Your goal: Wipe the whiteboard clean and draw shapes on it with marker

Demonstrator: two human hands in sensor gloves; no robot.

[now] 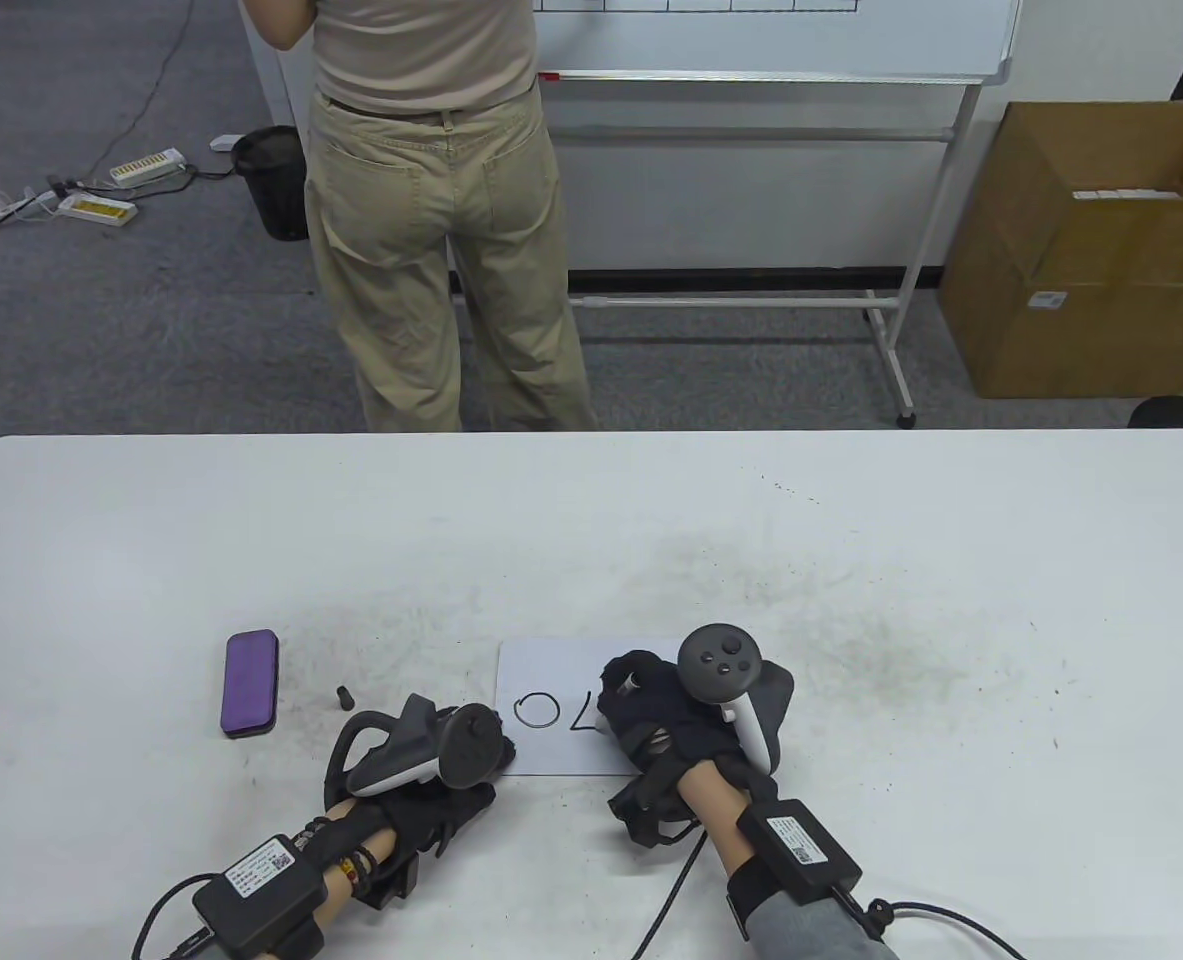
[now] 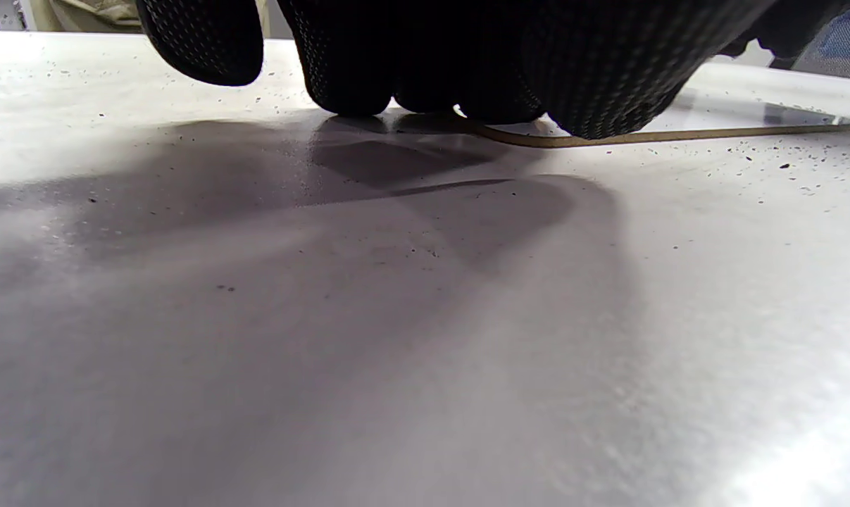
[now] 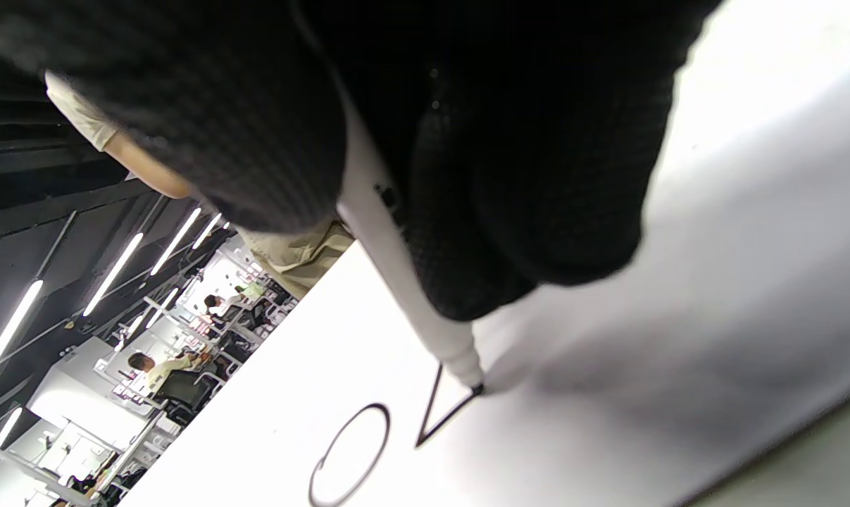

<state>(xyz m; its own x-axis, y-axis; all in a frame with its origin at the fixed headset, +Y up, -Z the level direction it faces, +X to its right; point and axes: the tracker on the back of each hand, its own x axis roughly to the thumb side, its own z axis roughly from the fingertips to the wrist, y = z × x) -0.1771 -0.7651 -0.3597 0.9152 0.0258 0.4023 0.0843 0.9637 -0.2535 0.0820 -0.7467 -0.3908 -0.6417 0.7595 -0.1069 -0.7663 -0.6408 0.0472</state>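
A small whiteboard is laid flat on the white desk, near its front edge and between the two hands. On it a circle is drawn, and just to its right two strokes of an open angle are seen, meeting at a corner.

A white marker is gripped by the right hand, the fingers being curled round its barrel; its dark tip is pressed to the board at the end of one stroke of the angle. The left hand is rested at the board's near left corner, where the gloved fingertips are set down on the desk and on the board's edge, holding nothing; whether the fingers are straight or bent cannot be told for certain.

A purple eraser is laid on the desk well to the left of the board, and a small black cap is found between the two. The desk's surface is speckled with dark smudges.

Beyond the desk a person in beige trousers is stood, back turned, at a large standing whiteboard. A cardboard box is set on the floor at the right, and a black bin at the left.
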